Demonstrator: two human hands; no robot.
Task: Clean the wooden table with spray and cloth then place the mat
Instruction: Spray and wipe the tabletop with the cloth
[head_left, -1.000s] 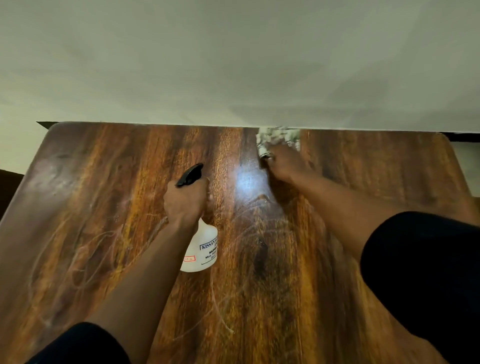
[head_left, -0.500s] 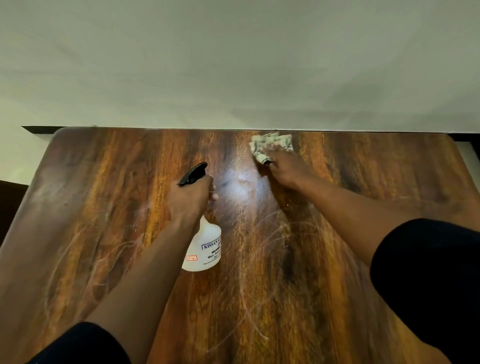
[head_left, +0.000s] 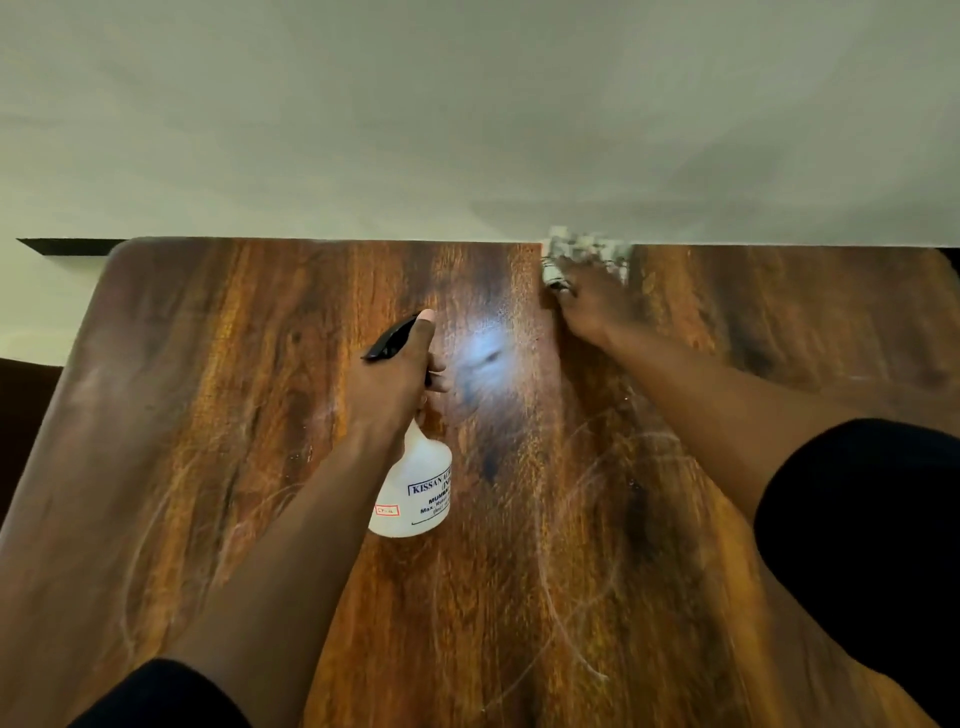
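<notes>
I see two bare arms stretched over a wooden worktop (head_left: 218, 426) that meets a pale wall (head_left: 467, 114).

Nothing stands between me and the work except the arms and their black sleeves (head_left: 872, 545). My left hand (head_left: 392, 379) has its fingers curled round a white spray bottle (head_left: 415, 488) with a black nozzle and a printed label. My right hand (head_left: 592, 306) presses a crumpled pale cloth (head_left: 587, 247) at the far edge. Faint curved wipe marks and a glare patch show on the glossy brown wood.

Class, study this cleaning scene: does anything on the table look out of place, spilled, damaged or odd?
Nothing looks spilled or broken. The wooden table carries pale curved streaks, probably wipe marks. The cloth under the right hand reaches the far edge. The left hand grips the spray bottle.
</notes>
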